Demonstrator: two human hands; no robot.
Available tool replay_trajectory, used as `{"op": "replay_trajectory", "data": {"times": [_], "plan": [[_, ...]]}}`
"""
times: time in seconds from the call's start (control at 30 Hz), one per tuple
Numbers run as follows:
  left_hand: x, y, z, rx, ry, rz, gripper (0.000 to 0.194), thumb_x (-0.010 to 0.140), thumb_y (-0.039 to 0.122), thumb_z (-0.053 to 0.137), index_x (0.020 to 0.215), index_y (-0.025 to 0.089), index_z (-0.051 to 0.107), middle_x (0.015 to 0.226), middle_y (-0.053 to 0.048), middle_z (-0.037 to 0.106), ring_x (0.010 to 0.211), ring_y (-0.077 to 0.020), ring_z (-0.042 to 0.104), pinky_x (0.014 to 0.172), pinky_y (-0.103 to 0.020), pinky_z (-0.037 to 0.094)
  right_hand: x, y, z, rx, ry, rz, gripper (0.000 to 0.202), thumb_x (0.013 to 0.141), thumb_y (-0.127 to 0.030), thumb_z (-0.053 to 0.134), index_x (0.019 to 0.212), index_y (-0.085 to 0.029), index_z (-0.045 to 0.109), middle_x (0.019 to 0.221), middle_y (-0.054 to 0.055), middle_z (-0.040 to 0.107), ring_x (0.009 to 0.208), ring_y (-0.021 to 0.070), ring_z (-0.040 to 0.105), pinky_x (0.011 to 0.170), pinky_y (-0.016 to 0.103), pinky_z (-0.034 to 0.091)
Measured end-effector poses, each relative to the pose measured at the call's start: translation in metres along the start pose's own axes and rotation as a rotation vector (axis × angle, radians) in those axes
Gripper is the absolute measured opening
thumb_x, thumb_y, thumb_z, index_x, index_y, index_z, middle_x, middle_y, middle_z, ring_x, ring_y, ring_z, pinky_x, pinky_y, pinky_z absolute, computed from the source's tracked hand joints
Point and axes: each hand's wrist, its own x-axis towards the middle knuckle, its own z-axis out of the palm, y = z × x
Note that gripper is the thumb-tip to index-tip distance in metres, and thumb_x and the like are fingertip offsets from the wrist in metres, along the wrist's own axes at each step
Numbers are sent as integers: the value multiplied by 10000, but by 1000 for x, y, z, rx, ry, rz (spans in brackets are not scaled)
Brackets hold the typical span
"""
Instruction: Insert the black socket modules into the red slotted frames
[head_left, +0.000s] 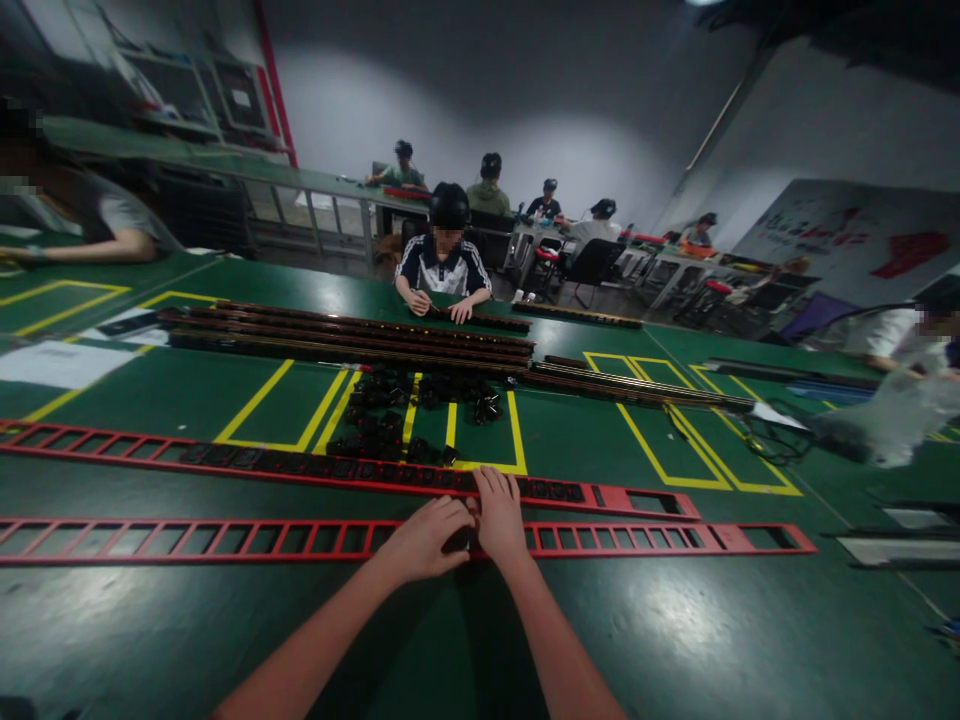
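Observation:
Two long red slotted frames lie across the green table. The farther red frame (645, 502) has black modules (300, 463) seated in its middle slots; the nearer red frame (315, 540) shows bare slots. My left hand (431, 538) is over the nearer frame with its fingers curled round a small black part (457, 541), partly hidden. Beside it, my right hand (498, 508) reaches to the farther frame, its fingers bent down on the frame's edge. Whether anything is under those fingers is hidden.
Loose black parts (375, 415) are heaped beyond the frames, with long dark strips (360, 335) stacked behind them. A person (444, 262) sits across the table, others at the left and right edges. White sheets (71, 364) lie at left.

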Motion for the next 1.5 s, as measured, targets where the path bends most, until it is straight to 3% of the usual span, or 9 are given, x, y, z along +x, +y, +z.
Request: {"op": "replay_trajectory", "data": {"times": [0.13,0.3,0.47,0.7,1.0,1.17,1.27,1.37,1.5], "plan": [[-1,0,-1,4,4,22,400,796,207,725,1172,222,590,1124,-46,616,1019,-206,531,927,-343,451,3,5,4,131,55,33,451,905,-175,471,1348,-192,556,1404,83,566,1351,218,444,1206,461,186],[-3,-1,1,65,-11,18,445,812,200,707,1234,235,571,1132,-55,588,1008,-209,522,888,-336,474,4,14,5,354,190,66,389,894,-157,444,1235,-183,629,1290,97,643,1235,200,551,1144,419,337],[-2,0,3,119,-14,35,455,834,195,669,1272,235,549,1139,-68,575,1011,-217,512,894,-348,484,3,14,5,336,205,40,295,904,-169,468,1095,-190,691,1271,94,654,1229,209,556,1154,435,316],[-3,0,3,200,5,79,455,865,240,663,1299,220,525,1147,-83,583,1009,-230,526,887,-371,504,3,13,7,321,238,15,280,904,-155,470,1065,-186,696,1236,98,665,1192,215,574,1126,447,347],[-12,-16,21,349,205,285,296,956,314,577,1193,137,591,1227,-136,639,1040,-252,598,845,-400,572,3,16,12,328,281,-28,272,897,-163,481,1066,-204,691,1218,93,671,1177,245,581,1107,497,363],[-14,-21,27,325,290,308,277,993,336,512,1121,119,626,1191,-141,667,1059,-242,626,775,-345,596,3,16,12,317,287,-29,276,891,-159,481,1063,-206,691,1205,95,675,1168,247,584,1100,506,369],[-13,-23,31,280,318,274,209,992,280,516,969,122,650,1099,-118,696,983,-209,646,764,-319,589,3,16,13,308,285,-33,274,892,-160,478,1063,-202,688,1205,96,673,1159,249,584,1097,508,370],[-10,-19,29,241,277,184,145,944,248,595,853,140,627,1138,-110,684,1006,-210,639,844,-344,568,3,16,13,302,274,-36,268,891,-157,481,1061,-194,686,1198,99,674,1153,250,583,1093,503,375],[-7,-9,20,283,126,104,251,842,303,735,1009,162,612,1148,-87,675,1028,-243,619,889,-409,525,3,15,12,295,277,-25,269,891,-154,484,1063,-200,685,1210,97,669,1172,248,578,1099,505,370]]}}
